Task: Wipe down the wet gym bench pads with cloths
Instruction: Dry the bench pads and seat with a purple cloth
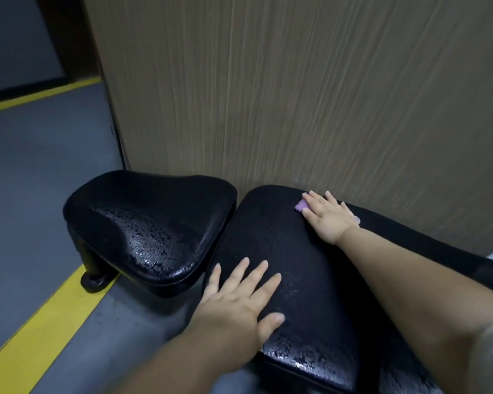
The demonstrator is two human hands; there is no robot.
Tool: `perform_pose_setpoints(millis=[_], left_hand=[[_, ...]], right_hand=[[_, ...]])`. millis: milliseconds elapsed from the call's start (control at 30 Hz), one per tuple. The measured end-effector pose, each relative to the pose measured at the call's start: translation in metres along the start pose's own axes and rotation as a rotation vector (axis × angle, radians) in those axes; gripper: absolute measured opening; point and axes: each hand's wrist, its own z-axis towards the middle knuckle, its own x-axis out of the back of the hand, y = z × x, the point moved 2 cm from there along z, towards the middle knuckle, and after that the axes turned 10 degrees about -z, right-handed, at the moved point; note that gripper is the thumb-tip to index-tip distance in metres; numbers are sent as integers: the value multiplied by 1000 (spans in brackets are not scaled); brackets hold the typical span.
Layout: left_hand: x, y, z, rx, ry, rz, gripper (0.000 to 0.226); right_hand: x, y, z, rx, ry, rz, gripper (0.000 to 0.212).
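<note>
At the lower middle of the frame the left hand [239, 302] lies flat with fingers spread on the near edge of the long black pad [293, 251], holding nothing, where beads of water shine and the vinyl looks slick. Further up, right of centre, the right hand [329, 216] presses open-palmed on a purple cloth [300, 206]. The cloth looks soft, light, best pinned under the palm; the seat pad [154, 223], left, looks wet too.
</note>
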Motion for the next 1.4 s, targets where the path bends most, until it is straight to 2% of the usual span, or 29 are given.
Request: perform_pose_setpoints(millis=[100,200,300,400,467,500,600,700,800,867,967,1067,1200,1267,1333,1400], left_hand=[[-1,-4,2,-21,28,-7,69],[-2,-10,1,-44,67,-19,89],[-1,-17,1,-7,112,-57,93],[-2,-27,-2,49,143,-113,108],[-2,-33,-6,68,149,-147,122],[-3,-35,-8,72,157,-162,124],[-2,-37,-15,68,158,-209,124],[-1,-38,-19,57,146,-236,120],[1,-35,-19,65,138,-234,91],[1,-34,-17,82,132,-217,82],[0,-34,-15,71,161,-173,98],[-1,-34,-14,77,197,-147,77],[-4,-36,-10,50,219,-117,110],[-5,-37,-8,54,232,-149,117],[-8,-37,-6,30,285,-141,108],[-6,-37,-4,25,326,-112,90]], right_hand=[[0,-5,-1,-16,0,-42,53],[0,-16,-25,38,10,-57,55],[-1,-41,-74,203,10,-91,58],[-1,-68,-135,393,-37,-100,78],[-4,-80,-172,471,-54,-101,75],[-9,-83,-187,518,-6,-144,68],[-23,-90,-214,553,6,-248,60],[-26,-89,-217,597,16,-234,57],[-14,-87,-205,629,-25,-168,54],[-10,-87,-186,606,-39,-54,54],[-4,-85,-150,519,16,-50,55],[0,-79,-112,435,16,-47,52],[4,-71,-59,338,14,-33,52],[4,-65,-32,283,16,-29,52],[6,-58,-6,223,22,-24,52],[8,-53,17,141,19,-20,52]])
